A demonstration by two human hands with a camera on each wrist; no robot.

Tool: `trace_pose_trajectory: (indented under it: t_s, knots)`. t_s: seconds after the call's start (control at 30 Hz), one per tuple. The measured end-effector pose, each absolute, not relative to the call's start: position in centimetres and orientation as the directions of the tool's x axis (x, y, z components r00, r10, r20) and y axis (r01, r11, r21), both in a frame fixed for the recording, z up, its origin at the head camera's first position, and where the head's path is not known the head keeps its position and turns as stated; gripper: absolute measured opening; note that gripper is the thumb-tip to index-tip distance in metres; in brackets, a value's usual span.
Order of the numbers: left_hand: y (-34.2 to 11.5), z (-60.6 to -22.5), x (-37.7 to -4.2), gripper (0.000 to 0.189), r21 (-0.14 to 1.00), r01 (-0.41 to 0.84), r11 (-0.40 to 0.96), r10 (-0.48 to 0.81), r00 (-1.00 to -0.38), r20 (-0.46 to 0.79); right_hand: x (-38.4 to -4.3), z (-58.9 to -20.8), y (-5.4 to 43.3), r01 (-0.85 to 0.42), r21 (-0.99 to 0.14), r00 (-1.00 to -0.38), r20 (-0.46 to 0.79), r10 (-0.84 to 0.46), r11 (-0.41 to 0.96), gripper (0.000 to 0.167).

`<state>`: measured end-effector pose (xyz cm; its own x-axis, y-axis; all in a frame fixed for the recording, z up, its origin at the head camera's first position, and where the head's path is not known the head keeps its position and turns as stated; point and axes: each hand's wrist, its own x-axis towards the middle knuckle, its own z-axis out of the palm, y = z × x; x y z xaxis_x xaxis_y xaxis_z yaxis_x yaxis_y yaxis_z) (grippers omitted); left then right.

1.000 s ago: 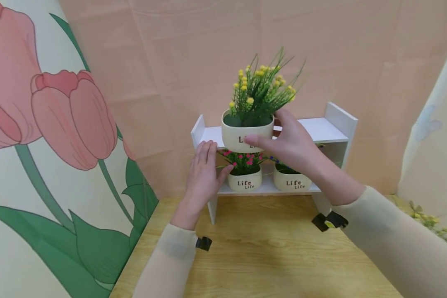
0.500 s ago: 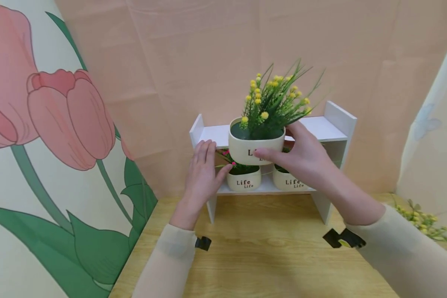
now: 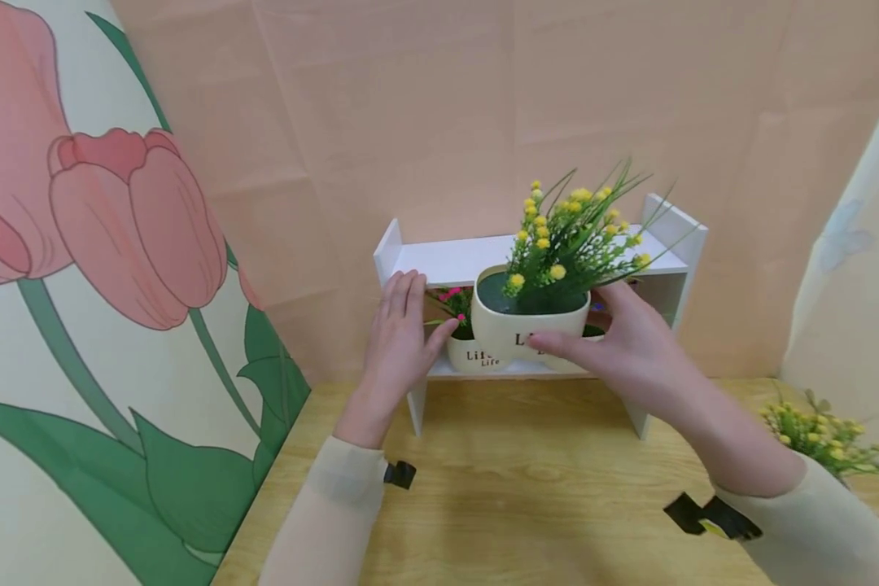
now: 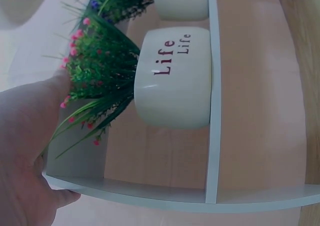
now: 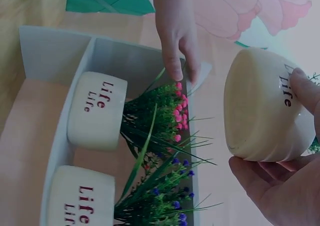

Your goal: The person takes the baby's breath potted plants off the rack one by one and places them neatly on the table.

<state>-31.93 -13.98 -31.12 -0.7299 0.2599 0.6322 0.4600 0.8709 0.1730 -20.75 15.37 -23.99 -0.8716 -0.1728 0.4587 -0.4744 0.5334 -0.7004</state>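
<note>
My right hand point(image 3: 640, 354) grips a cream flowerpot point(image 3: 500, 324) marked "Life", its thumb on the front and its fingers behind. Yellow artificial flowers point(image 3: 571, 244) fill this pot, held up in front of a small white shelf point(image 3: 447, 256). In the right wrist view its underside faces the camera. My left hand point(image 3: 395, 346) rests on the shelf's upper left corner, fingers extended and thumb spread. On the middle board stands a pink-flowered pot point(image 4: 172, 93), and beside it a blue-flowered pot point(image 5: 77, 191). The held pot partly hides both in the head view.
A wooden table point(image 3: 513, 488) lies under the shelf. More yellow flowers point(image 3: 824, 439) stand at the table's right side. A peach cloth point(image 3: 439, 106) hangs behind, and a tulip-printed panel point(image 3: 139, 236) rises on the left.
My right hand has brought the yellow-flowered pot down and to the right, from the height of the shelf's top board to in front of the lower pots. The left hand stays in place.
</note>
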Motion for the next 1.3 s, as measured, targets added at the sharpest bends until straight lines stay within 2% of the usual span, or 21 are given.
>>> trace_pose_trajectory:
  t_s: [0.37, 0.53, 0.8, 1.1, 1.3]
  knots:
    - [-14.3, -30.8, -31.7, 0.089, 0.192, 0.452, 0.871, 0.257, -0.752, 0.607, -19.3, -27.3, 16.1, -0.426, -0.787, -0.904, 0.382, -0.191, 0.445, 0.096]
    - [-14.4, -31.0, -31.8, 0.089, 0.194, 0.450, 0.872, 0.254, -0.754, 0.606, -18.9, -28.5, 16.4, -0.411, -0.811, -0.911, 0.358, -0.204, 0.417, 0.092]
    - [-14.5, -31.1, -31.7, 0.089, 0.193, 0.469, 0.862, 0.259, -0.734, 0.627, -18.7, -30.9, 17.0, -0.471, -0.749, -0.882, 0.417, -0.221, 0.465, 0.088]
    - [-14.3, -31.2, -31.7, 0.089, 0.182, 0.470, 0.864, 0.271, -0.737, 0.619, -18.1, -33.9, 18.0, -0.497, -0.744, -0.867, 0.443, -0.226, 0.446, 0.089]
    - [-14.4, -31.4, -31.7, 0.089, 0.169, 0.473, 0.865, 0.281, -0.735, 0.618, -17.9, -35.8, 18.7, -0.487, -0.726, -0.871, 0.442, -0.213, 0.486, 0.090]
